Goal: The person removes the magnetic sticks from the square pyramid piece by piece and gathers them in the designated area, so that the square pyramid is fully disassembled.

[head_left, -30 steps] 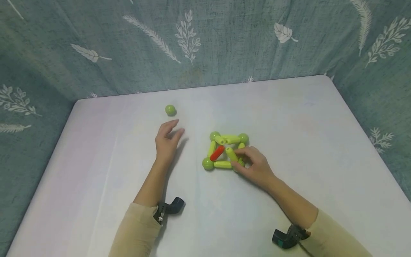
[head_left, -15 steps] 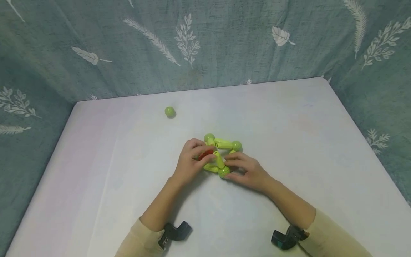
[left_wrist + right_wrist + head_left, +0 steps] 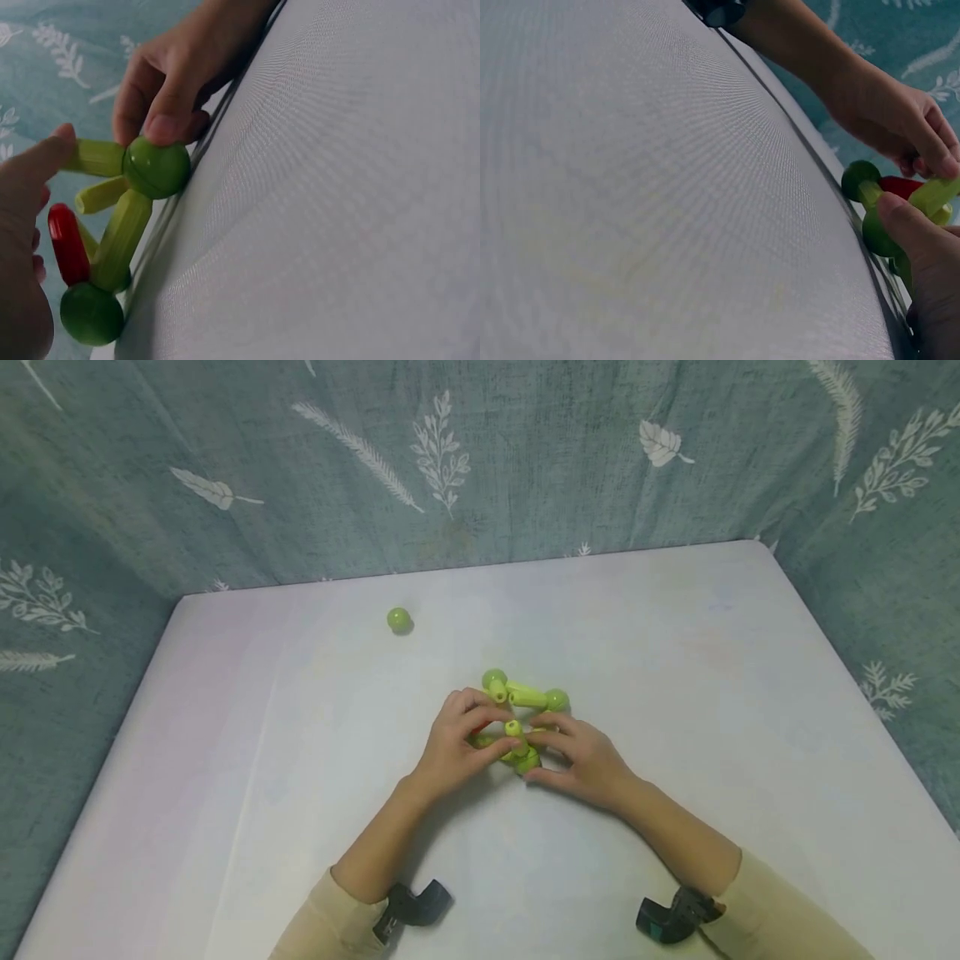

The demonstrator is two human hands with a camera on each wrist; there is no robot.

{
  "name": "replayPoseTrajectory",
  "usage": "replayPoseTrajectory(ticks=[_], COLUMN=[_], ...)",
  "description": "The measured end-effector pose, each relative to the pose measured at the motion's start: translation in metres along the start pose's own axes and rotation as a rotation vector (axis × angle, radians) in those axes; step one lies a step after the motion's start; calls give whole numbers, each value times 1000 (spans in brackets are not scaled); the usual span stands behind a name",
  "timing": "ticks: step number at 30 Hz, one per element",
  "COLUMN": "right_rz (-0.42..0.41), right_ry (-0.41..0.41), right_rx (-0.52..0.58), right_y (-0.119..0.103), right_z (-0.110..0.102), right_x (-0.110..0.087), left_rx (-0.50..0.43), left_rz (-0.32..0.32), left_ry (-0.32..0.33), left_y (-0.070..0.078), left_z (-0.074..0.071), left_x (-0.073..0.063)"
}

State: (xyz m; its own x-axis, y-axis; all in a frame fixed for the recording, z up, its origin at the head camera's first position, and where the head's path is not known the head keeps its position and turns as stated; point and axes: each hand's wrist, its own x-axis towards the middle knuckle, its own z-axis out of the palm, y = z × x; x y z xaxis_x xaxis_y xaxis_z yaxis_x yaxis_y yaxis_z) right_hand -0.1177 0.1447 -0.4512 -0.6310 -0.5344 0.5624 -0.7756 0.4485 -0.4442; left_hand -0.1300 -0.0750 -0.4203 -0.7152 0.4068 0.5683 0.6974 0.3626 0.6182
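Note:
A frame of yellow-green rods and green balls lies on the table, with short rods rising from its corner balls. My left hand [image 3: 459,742] pinches the upper end of a raised yellow-green rod [image 3: 97,157] between thumb and fingers. That rod joins the near-right ball [image 3: 157,166], which my right hand [image 3: 581,764] holds with its thumb against it. A red rod [image 3: 67,244] rises from another green ball [image 3: 91,313] beside my left hand. In the head view, my left fingers cover most of the red rod. A far-left ball [image 3: 494,679] and a far-right ball [image 3: 557,699] show behind the hands.
A loose green ball [image 3: 399,620] sits toward the back of the white table [image 3: 675,635], left of the frame. Patterned teal cloth [image 3: 525,468] hangs behind the table's far edge. Each wrist carries a black camera [image 3: 420,903].
My left hand has come from beside the loose ball to the frame and now pinches the raised rod. The frame has shifted slightly left and nearer, with the right hand still at its near-right corner.

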Motion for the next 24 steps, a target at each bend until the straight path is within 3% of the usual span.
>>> replayPoseTrajectory(ticks=[14,24], right_rz=[21,24], right_ry=[18,14], right_rx=[113,130], right_y=[1,1], right_z=[0,0], right_x=[2,3], left_rx=[-186,-195], left_rz=[25,61], left_ry=[-46,-58], left_y=[-1,-4], left_z=[-1,-3], left_x=[-4,-4])
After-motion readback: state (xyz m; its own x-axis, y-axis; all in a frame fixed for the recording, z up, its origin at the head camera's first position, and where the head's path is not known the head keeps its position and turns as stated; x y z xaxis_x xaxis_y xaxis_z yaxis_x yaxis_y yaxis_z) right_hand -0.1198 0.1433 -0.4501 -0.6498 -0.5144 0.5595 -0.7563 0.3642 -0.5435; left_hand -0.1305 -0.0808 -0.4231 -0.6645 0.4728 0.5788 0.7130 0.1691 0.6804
